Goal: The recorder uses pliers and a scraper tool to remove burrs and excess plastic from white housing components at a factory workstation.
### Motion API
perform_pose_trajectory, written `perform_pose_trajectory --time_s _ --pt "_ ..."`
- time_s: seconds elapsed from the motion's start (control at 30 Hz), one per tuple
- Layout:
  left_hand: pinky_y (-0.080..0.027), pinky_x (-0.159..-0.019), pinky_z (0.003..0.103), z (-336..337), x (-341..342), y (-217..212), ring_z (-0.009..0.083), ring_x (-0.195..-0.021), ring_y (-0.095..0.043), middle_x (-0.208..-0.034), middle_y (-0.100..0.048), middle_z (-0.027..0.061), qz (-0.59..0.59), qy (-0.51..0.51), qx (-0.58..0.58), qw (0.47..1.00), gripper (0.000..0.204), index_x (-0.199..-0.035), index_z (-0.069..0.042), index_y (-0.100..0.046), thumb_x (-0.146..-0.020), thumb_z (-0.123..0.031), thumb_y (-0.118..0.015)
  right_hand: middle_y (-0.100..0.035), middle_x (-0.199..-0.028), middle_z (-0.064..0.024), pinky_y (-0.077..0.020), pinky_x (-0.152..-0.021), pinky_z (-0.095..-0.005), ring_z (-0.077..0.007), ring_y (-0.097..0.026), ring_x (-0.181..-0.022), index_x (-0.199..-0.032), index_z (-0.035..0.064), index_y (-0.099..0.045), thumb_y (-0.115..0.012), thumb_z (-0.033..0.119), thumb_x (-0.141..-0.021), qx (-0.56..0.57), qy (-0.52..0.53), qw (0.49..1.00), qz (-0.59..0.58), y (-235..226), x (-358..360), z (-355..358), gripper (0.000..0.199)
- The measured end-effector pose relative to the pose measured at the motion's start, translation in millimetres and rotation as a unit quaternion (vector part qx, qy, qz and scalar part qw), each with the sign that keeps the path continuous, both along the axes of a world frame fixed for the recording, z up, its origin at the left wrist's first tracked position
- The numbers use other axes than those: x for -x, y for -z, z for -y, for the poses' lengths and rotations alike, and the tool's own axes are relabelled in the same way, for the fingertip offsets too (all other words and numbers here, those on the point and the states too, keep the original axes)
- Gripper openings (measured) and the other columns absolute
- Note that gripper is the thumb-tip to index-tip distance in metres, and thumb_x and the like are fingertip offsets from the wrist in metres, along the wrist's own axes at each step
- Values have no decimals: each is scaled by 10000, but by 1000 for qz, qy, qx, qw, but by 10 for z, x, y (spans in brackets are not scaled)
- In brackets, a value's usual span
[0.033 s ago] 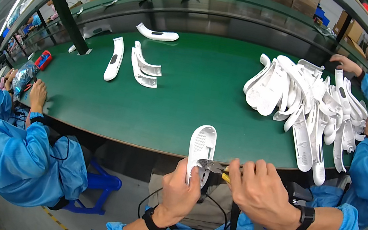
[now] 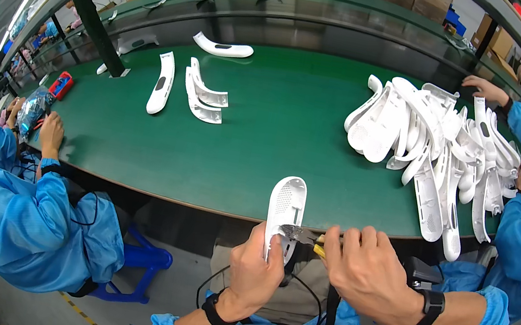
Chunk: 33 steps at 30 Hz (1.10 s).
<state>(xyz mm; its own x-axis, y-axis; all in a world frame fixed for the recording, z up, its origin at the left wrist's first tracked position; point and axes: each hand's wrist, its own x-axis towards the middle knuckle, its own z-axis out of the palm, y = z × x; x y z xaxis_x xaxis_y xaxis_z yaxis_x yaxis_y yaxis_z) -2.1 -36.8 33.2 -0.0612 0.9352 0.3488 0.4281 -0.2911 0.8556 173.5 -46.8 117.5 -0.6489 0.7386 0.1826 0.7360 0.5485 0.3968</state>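
My left hand (image 2: 254, 268) is closed around the lower part of a white plastic shell (image 2: 287, 201), holding it upright just off the table's near edge. The shell's hollow inside faces me, with a grid of small holes near its rounded top. In my right hand (image 2: 370, 270) is a pair of pliers (image 2: 319, 247) with yellow handles, mostly covered by my fingers. The metal jaws reach into the shell by its right wall, beside my left thumb. Whether the jaws bite on anything is too small to tell.
A heap of white shells (image 2: 411, 129) lies on the right of the green table (image 2: 247, 160). Several more shells (image 2: 162, 84) lie apart at the back left. Co-workers in blue sit left and right. A dark post (image 2: 97, 28) rises at the back left, and a shelf (image 2: 336, 41) runs behind.
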Motion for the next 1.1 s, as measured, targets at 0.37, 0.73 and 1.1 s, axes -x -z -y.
perform_pose_trajectory --time_s 0.37,0.73,1.1 --pt "-524 -603 301 -32 -104 91 180 -661 -677 -777 -652 99 116 64 157 979 231 -1107 61 -534 -1018 -95 -389 -529 -642 -80 -458 -494 -294 -190 -563 -559 -780 5 -551 -643 149 -805 75 74 993 -56 260 -1 -45 173" --pt "-521 -539 269 -74 -128 162 137 -585 -646 -733 -632 91 161 79 217 960 247 -1078 52 -548 -1034 -123 -380 -612 -665 -142 -510 -456 -349 -290 -647 -547 -814 -13 -563 -649 268 -893 203 105 956 -184 321 -90 -95 304" --pt "-526 -545 295 -166 -212 122 162 -596 -656 -797 -662 115 111 59 155 980 272 -1077 71 -536 -1040 -137 -364 -628 -658 -151 -523 -495 -358 -286 -663 -582 -813 -13 -568 -636 222 -895 120 136 979 -90 199 67 -134 258"
